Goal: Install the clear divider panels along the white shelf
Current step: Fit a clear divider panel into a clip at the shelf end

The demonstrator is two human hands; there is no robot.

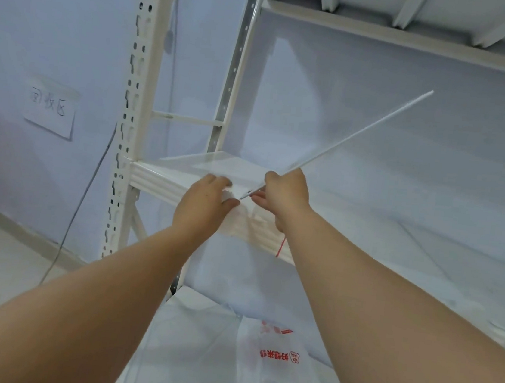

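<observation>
A white metal shelf point(158, 177) runs from the perforated left upright toward the right. My right hand point(285, 195) grips the lower end of a clear divider panel point(362, 131), seen edge-on as a thin line slanting up and to the right above the shelf. My left hand point(204, 201) rests at the shelf's front edge, its fingers pinching something small and white just beside the panel's lower tip. Whether another clear panel lies flat on the shelf behind my hands I cannot tell.
A perforated white upright point(133, 108) stands at the left. An upper shelf point(388, 33) hangs overhead. A white plastic bag with red print point(257, 355) lies below. A paper sign point(51, 107) and a grey cable point(87, 191) are on the left wall.
</observation>
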